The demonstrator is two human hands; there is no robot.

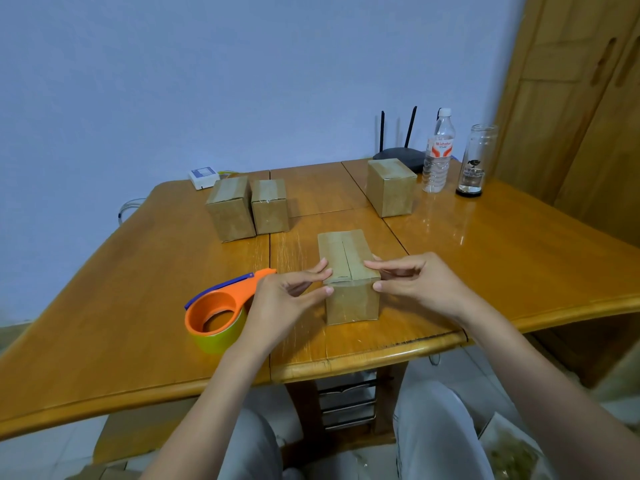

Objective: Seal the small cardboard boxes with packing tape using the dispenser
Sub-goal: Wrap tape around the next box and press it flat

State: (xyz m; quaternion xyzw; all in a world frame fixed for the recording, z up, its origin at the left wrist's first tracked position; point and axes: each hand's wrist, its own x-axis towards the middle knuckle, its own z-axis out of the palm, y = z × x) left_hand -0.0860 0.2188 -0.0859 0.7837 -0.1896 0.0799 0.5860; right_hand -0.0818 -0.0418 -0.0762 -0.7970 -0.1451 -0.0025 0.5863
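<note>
Your small cardboard box stands near the front edge of the wooden table, its two top flaps folded down and meeting in a seam that runs away from you. Your left hand sits against the box's left side: the fingertips touch the near left part of the top flap, and the thumb presses the upper left corner of the front face. Your right hand mirrors it, fingers lightly bent, fingertips resting on the right flap and the thumb tip at the upper right corner of the front face. The box lies pinched between both hands. The orange tape dispenser, with its yellow-green roll, lies on the table just left of your left hand, untouched. Two more cardboard boxes stand side by side farther back on the left, and another box stands back right, beside a plastic water bottle.
</note>
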